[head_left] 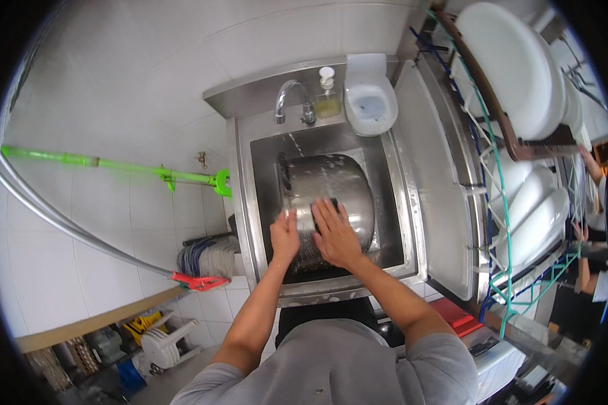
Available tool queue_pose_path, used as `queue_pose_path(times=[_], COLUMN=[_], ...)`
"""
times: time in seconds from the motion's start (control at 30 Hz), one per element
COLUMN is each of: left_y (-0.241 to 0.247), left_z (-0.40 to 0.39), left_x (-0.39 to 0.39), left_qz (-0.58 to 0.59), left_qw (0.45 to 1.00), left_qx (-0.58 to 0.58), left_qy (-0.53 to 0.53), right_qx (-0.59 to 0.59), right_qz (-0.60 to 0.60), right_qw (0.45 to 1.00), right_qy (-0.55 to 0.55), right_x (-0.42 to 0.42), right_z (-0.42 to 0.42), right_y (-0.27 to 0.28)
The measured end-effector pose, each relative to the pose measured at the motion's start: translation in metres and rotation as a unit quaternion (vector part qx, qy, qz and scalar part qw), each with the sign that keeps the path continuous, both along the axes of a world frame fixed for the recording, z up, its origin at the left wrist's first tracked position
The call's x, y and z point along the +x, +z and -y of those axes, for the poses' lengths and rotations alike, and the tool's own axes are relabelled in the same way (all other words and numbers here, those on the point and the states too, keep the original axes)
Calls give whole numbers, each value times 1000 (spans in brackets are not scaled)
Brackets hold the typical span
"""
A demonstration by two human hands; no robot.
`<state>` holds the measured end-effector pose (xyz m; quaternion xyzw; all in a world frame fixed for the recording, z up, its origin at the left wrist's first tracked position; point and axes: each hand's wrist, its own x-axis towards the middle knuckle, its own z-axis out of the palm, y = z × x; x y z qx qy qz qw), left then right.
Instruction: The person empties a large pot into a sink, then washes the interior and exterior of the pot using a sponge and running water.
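Observation:
A large stainless steel pot (329, 174) lies tilted on its side in the sink basin (392, 223), its wall wet and streaked. My left hand (285, 238) has its fingers closed at the pot's left edge. Flat against the pot's wall, my right hand (338, 237) presses a dark scrubbing pad (316, 215), mostly covered by the fingers. A thin stream of water (296, 145) falls behind the pot, below the chrome faucet (290, 88). The pot's inside is hidden from view.
Behind the basin stand a soap pump bottle (328, 104) and a white container (371, 101). On the right, a wire rack (504, 217) holds white plates (511, 76). At left are a green pole (187, 174) and a mop head (207, 255). People's hands show at far right.

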<state>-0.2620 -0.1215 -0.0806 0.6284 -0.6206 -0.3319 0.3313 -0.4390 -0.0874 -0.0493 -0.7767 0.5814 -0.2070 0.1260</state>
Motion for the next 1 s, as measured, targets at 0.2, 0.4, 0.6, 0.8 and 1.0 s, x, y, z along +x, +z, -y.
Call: queue_pose_path(times=[0.2,0.4,0.6,0.8,1.0], left_y=[18,32,30,39,72], left_z=[-36,-25,73,108,21], left_x=[-24,-36,-66,-66,-21], left_qz=[-12,-10,-227,-154,-240], left_qw=[997,986,954,939,947], left_qx=[22,144,192,304,207], left_qy=[-73,-86,27,-44,-47], right_qx=[96,68,21,46,-12], right_qz=[23,18,18,-2,-6], right_qw=[976,994,998,995,995], right_qy=[-193,-79,60,-88,104], right_x=[-64,-31,-33,-53,-37], right_z=[76,68,-12,64,17], right_y=[-28,-33,-12,-13,2])
